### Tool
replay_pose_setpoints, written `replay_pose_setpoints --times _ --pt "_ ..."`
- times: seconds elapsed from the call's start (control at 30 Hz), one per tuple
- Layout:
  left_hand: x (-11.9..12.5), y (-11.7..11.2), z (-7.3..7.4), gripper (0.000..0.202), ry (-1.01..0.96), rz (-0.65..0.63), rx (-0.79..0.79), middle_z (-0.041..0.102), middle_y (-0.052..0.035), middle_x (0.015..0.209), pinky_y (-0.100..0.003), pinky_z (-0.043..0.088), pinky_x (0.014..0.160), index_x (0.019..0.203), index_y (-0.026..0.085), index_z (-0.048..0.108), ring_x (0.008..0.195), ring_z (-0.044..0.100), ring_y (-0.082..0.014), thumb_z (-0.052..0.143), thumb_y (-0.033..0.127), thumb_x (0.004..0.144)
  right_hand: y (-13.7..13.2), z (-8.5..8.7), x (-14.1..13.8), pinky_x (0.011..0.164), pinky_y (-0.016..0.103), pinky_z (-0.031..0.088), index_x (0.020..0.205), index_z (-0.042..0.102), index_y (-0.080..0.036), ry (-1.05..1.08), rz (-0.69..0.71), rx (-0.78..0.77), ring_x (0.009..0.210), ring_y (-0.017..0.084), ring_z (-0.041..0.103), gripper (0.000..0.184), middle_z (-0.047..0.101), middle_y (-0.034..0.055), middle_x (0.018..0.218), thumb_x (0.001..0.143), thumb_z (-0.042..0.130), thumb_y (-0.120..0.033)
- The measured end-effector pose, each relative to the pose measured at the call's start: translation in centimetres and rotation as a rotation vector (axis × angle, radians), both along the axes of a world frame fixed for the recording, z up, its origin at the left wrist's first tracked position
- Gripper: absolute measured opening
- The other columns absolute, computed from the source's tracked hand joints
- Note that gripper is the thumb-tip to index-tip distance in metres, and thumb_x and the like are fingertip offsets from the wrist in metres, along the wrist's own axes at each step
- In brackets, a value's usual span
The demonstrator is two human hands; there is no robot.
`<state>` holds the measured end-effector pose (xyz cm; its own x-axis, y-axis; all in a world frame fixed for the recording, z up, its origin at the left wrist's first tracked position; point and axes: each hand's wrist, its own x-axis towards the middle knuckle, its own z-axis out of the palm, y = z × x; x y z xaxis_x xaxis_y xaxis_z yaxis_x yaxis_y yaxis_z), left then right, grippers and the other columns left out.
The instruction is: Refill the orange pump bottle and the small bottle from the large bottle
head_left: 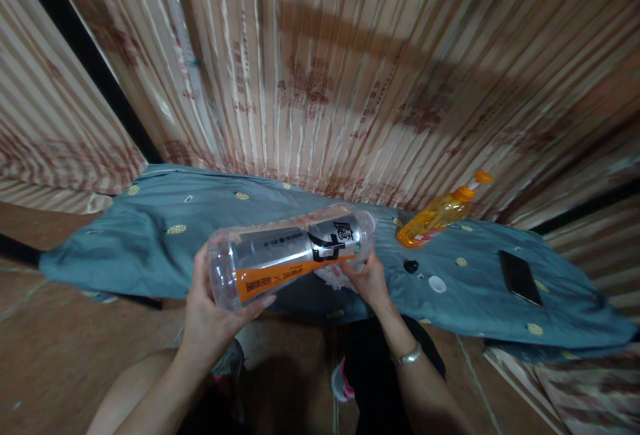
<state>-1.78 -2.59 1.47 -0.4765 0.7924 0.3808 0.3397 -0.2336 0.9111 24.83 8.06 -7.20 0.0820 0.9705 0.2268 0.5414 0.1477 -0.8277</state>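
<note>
I hold a large clear plastic bottle (290,252) on its side, with a grey, black and orange label. My left hand (213,315) is wrapped round its base end. My right hand (367,278) grips near its neck end, fingers curled, with something pale and crumpled under them that I cannot make out. The bottle hangs just above the near edge of a blue-grey cloth (150,242) spread over a low surface.
An orange bottle with a pump cap (440,212) lies on the cloth at the right. Near it are a small black cap (411,266), a white cap (437,283) and a dark phone (520,277). Striped curtains (325,68) hang behind. Brown floor below.
</note>
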Motion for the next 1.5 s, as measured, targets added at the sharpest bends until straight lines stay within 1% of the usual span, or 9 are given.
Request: replay_pose_setpoints --times 0.13,0.3,0.5,0.7,0.8,1.0,1.17,1.33,1.5 --pt "0.32 0.07 0.10 0.091 -0.020 0.030 0.001 0.067 -0.0107 0.127 -0.056 0.053 0.105 0.125 0.027 0.057 0.121 0.065 -0.0379 0.092 0.048 0.044 0.00 0.02 -0.05 0.072 0.041 0.062 0.120 0.059 -0.013 0.008 -0.001 -0.006 0.085 0.032 0.076 0.067 0.079 0.0153 0.097 0.070 0.073 -0.056" --pt "0.26 0.02 0.00 0.092 -0.026 0.022 0.002 0.066 -0.0118 0.129 -0.057 0.052 0.105 0.126 0.026 0.056 0.123 0.064 -0.0388 0.092 0.046 0.044 0.04 -0.02 0.01 0.074 0.040 0.062 0.116 0.061 -0.016 0.018 -0.015 -0.017 0.086 0.032 0.076 0.065 0.079 0.0142 0.099 0.068 0.075 -0.058" --pt "0.16 -0.01 0.01 0.094 -0.010 0.034 0.008 0.068 -0.0124 0.125 -0.058 0.055 0.100 0.124 0.024 0.057 0.117 0.067 -0.0390 0.093 0.050 0.041 -0.05 0.02 0.08 0.073 0.043 0.062 0.121 0.060 -0.015 0.042 0.026 -0.001 0.086 0.032 0.076 0.067 0.079 0.0144 0.098 0.070 0.075 -0.055" --pt "0.40 -0.07 0.27 0.093 -0.058 0.013 -0.032 0.065 -0.0129 0.130 -0.058 0.050 0.107 0.126 0.025 0.055 0.124 0.063 -0.0385 0.093 0.046 0.044 -0.09 0.20 -0.02 0.076 0.041 0.061 0.123 0.059 -0.016 0.022 0.003 -0.011 0.090 0.032 0.075 0.068 0.079 0.0136 0.102 0.070 0.074 -0.057" --pt "0.35 -0.02 0.13 0.093 -0.068 0.012 -0.031 0.064 -0.0140 0.130 -0.061 0.048 0.108 0.123 0.024 0.057 0.125 0.062 -0.0404 0.094 0.047 0.041 -0.07 0.25 -0.01 0.077 0.042 0.060 0.122 0.059 -0.016 0.017 -0.004 -0.025 0.091 0.033 0.075 0.069 0.079 0.0147 0.103 0.069 0.075 -0.058" --pt "-0.10 -0.11 -0.11 0.087 0.030 -0.016 -0.025 0.064 -0.0131 0.131 -0.056 0.053 0.104 0.127 0.026 0.056 0.123 0.064 -0.0375 0.092 0.044 0.050 -0.05 0.17 0.05 0.073 0.042 0.061 0.122 0.059 -0.014 0.023 0.010 -0.023 0.086 0.032 0.076 0.067 0.079 0.0140 0.098 0.070 0.074 -0.054" --pt "-0.05 -0.08 0.05 0.084 0.062 -0.013 0.001 0.067 -0.0114 0.126 -0.054 0.057 0.099 0.124 0.025 0.057 0.117 0.068 -0.0363 0.092 0.043 0.050 -0.02 0.11 0.01 0.073 0.041 0.062 0.123 0.058 -0.014 0.046 0.011 -0.023 0.086 0.032 0.076 0.069 0.079 0.0140 0.099 0.069 0.075 -0.054" --pt "0.21 -0.05 0.42 0.081 0.053 0.003 0.008 0.066 -0.0134 0.128 -0.055 0.055 0.101 0.121 0.024 0.058 0.120 0.066 -0.0372 0.091 0.043 0.050 0.00 0.08 0.06 0.077 0.043 0.061 0.122 0.059 -0.018 0.023 -0.009 -0.037 0.088 0.032 0.076 0.067 0.080 0.0131 0.100 0.069 0.075 -0.055" --pt "0.33 -0.14 0.79 0.083 0.010 0.002 -0.005 0.066 -0.0156 0.127 -0.057 0.055 0.101 0.122 0.023 0.056 0.120 0.066 -0.0386 0.091 0.041 0.048 0.01 0.17 0.04 0.074 0.046 0.061 0.124 0.059 -0.015 0.019 -0.013 -0.036 0.087 0.036 0.076 0.071 0.079 0.0147 0.098 0.067 0.075 -0.054"
